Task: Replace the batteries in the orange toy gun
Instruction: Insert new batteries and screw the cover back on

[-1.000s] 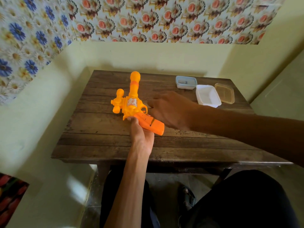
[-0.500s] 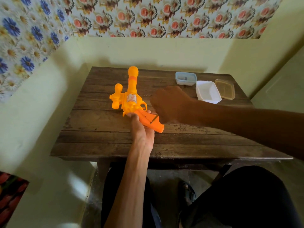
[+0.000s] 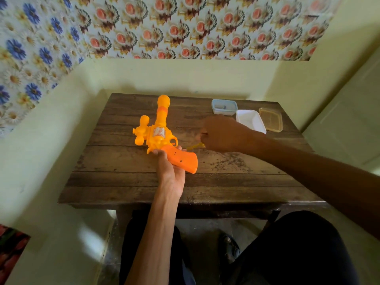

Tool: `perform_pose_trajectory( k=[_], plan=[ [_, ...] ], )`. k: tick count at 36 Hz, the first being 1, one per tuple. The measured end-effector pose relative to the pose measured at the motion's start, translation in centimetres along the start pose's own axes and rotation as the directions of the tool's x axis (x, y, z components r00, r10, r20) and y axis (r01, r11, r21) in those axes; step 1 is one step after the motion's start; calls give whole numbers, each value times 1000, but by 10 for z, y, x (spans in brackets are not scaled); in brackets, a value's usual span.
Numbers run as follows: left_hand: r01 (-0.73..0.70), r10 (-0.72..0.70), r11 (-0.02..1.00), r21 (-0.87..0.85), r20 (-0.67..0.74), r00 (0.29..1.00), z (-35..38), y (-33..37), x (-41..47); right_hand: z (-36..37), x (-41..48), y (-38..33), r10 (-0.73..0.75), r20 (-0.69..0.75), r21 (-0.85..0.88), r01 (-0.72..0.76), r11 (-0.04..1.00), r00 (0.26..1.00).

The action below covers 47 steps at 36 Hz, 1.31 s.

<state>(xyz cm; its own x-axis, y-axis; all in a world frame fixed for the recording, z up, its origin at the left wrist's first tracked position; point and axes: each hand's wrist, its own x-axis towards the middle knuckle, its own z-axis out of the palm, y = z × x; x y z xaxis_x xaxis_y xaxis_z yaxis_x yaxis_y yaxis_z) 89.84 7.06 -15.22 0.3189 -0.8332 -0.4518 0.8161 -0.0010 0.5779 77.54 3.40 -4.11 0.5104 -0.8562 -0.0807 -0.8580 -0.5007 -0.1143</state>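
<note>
Head view only.

Located mid-desk (image 3: 123,182): orange toy gun (image 3: 158,134), lying flat on the wood. Long axis from muzzle, pointing at the far wall, back to grip (image 3: 182,159), angled toward the near right.

Held at the junction of body and grip by the left hand (image 3: 171,171), fingers (image 3: 179,148) wrapped round from beneath. Forearm reaching straight in over the near edge.

Observed just right of the trigger guard: right hand (image 3: 222,134), knuckles up, fingers clenched on a slender yellow item (image 3: 195,146). Possibly a screwdriver; too small to confirm. Free end directed at the grip, near it but apart. Arm entering from the right, low across the desk.

Judged better placed for the next move: the right hand, with the grip lying below and left of it. Likely need: a short travel down-left onto the grip face.

No open battery bay seen; cover apparently in place.

Noted at far right of desk, well apart: blue tub (image 3: 224,106), white tub (image 3: 249,120), amber tray (image 3: 270,119).
</note>
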Motion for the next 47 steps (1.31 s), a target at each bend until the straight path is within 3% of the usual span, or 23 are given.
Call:
perform_pose_trajectory(
  k=[3, 6, 9, 15, 21, 24, 27, 29, 31, 33, 36, 40, 42, 45, 47],
  plan=[
    [-18, 18, 1000, -2, 11, 1000, 0, 2, -3, 7, -15, 19, 143, -80, 165, -129, 978, 986],
    [-17, 17, 1000, -2, 27, 999, 0, 1, -5, 47, -17, 41, 370, -60, 328, -332, 885, 927],
    [-40, 40, 999, 2, 51, 998, -3, -2, -7, 86, -21, 54, 464, -115, 440, -374, 816, 878],
    [-88, 85, 996, 17, 138, 987, -9, -5, -1, 118, -25, 55, 526, -262, 389, -410, 825, 809],
    [-93, 87, 995, 25, 177, 980, -16, -6, 3, 116, -17, 55, 543, -224, 321, -465, 825, 809],
    [-84, 78, 996, 21, 180, 981, -17, -6, 1, 105, -18, 45, 471, -326, 354, -356, 865, 820],
    [-71, 68, 997, 9, 188, 980, -17, -6, 0, 86, -16, 25, 279, -197, 564, -124, 816, 940],
    [-56, 52, 998, 15, 174, 983, -18, -5, -1, 80, -15, 9, 37, -200, 537, 78, 840, 979],
    [-37, 24, 996, 86, 148, 989, -18, -3, -3, 84, -14, 0, -111, -258, 425, 215, 879, 960],
    [-5, -14, 988, 153, 122, 992, -16, -1, -7, 90, -14, -3, -149, -258, 371, 240, 897, 955],
    [-6, -15, 985, 174, 120, 993, -18, 4, -11, 92, -11, -4, -89, -267, 372, 188, 909, 960],
    [-16, -4, 928, 372, 54, 999, -25, 14, -14, 89, -5, -4, -51, -231, 387, 140, 911, 972],
    [-40, 33, 877, 478, 22, 999, -33, 19, -13, 87, -4, -7, -31, -230, 375, 118, 920, 973],
    [-153, 190, 720, 677, 20, 982, -47, 25, -11, 86, -3, -15, -10, -235, 406, 107, 908, 972],
    [-194, 264, 660, 726, 18, 964, -55, 27, -12, 86, -2, -19, -16, -251, 418, 123, 900, 968]
  ],
)
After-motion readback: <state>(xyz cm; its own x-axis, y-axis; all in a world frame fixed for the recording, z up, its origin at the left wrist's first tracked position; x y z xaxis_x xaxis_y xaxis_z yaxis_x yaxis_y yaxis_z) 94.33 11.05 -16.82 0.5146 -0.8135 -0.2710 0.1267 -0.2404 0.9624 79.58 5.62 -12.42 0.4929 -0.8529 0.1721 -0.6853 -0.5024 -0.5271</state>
